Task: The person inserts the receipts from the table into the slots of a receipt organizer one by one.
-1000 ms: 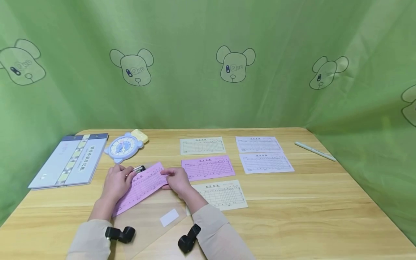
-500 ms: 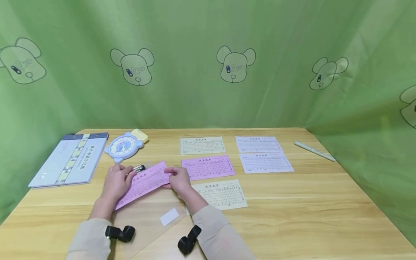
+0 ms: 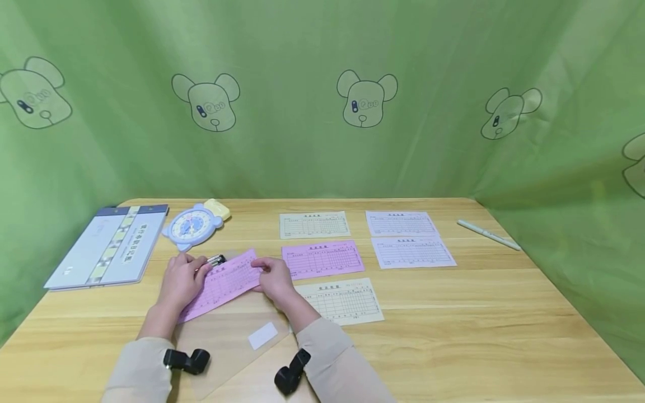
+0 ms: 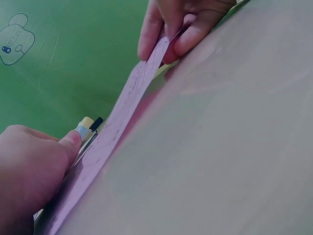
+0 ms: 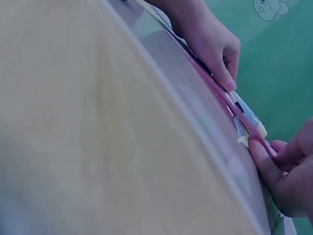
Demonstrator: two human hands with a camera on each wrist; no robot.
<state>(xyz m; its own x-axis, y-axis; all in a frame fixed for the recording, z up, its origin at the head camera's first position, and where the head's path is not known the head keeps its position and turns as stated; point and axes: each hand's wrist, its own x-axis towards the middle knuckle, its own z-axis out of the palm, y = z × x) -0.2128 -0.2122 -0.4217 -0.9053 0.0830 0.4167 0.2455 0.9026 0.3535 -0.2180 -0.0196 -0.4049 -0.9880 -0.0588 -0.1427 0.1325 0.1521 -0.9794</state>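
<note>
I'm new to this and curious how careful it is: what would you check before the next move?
1. Right hand has the tilted pink slip: ok, pinching its right end.
2. Left hand on the metal clip: ok, gripping it.
3. Clip open: cannot tell; hand and slip hide it.
4. Slip flat on the see-through board: not ok, its right end is lifted.
5. Pen away from the board: ok, far right on the table.
</note>
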